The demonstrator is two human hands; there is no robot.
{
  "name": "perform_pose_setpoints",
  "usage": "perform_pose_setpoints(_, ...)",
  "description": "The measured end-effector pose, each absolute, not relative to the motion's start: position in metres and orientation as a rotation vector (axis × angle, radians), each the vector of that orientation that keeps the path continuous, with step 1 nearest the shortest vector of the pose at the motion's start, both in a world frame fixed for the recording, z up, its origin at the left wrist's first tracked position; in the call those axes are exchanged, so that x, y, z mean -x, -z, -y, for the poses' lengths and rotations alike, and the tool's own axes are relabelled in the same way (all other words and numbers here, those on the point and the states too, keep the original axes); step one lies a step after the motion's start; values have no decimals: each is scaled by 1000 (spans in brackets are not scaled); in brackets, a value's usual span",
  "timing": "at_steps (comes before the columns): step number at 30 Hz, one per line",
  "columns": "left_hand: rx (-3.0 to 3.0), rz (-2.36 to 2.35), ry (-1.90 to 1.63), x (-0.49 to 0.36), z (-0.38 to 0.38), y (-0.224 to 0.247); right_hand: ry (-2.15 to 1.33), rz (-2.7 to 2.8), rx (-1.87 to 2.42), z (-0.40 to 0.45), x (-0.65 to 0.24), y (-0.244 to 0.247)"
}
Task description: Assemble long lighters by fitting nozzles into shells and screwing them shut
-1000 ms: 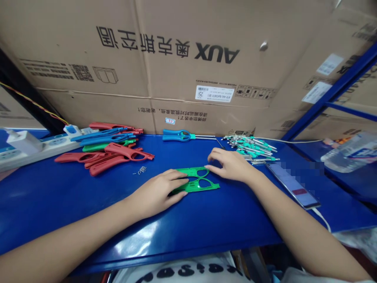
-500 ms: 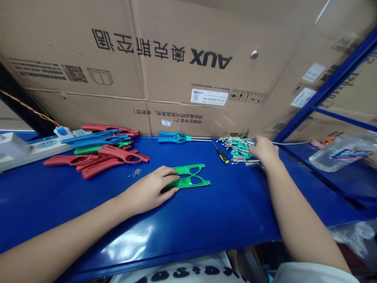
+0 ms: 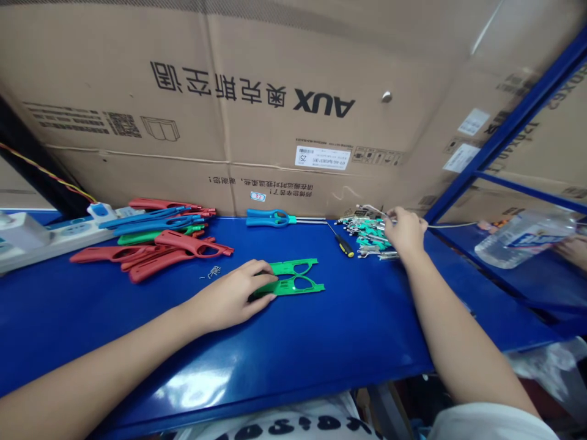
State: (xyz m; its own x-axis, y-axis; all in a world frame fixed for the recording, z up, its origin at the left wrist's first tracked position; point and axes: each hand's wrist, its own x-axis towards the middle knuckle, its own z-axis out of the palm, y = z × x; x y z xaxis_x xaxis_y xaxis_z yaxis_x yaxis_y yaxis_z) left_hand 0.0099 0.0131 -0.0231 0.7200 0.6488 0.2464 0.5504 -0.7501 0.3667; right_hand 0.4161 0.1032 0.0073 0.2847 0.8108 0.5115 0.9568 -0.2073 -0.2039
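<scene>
Two green plastic shell halves [image 3: 300, 284] lie side by side on the blue table [image 3: 284, 348]. My left hand [image 3: 241, 293] is closed over their left ends, thumb below and fingers above. At the back right, my right hand [image 3: 406, 231] is at the right side of a pile of metal and teal parts [image 3: 367, 231]. Its fingers pinch a thin metal piece [image 3: 375, 209] that sticks out to the left. Left of the pile lie a black and yellow screwdriver [image 3: 343, 244] and a blue handle with a metal rod [image 3: 270, 218].
Red, blue and green shells [image 3: 183, 244] are heaped at the left by a white power strip [image 3: 76, 231]. Small screws [image 3: 214, 271] lie nearby. Cardboard [image 3: 257, 134] stands behind. At the right are a plastic bottle [image 3: 518, 241], another person's hand [image 3: 573, 249] and a blue frame [image 3: 499, 140].
My right hand has shifted slightly left over the pile, and a thin metal piece now shows at its fingers. My left hand stays on the green halves. The view has shifted a little.
</scene>
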Motion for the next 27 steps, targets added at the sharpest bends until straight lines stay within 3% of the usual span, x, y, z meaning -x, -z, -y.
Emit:
perform_pose_setpoints(6, -2653, -921, -503, -1, -18, 20, 514, 1802, 1542, -88, -373, -21)
perform_pose_setpoints(11, -2620, -998, -634, -1, -19, 16, 236, 2045, 1197, -60, -326, -20)
perform_pose_setpoints(16, -2520, -1161, -1034, -8, -14, 12, -40, 2216, 1003, -33, -292, -19)
perform_pose_setpoints(27, -2410, -1101, -934, -19, -3, 19, -452, 2337, 961, -23, -284, 4)
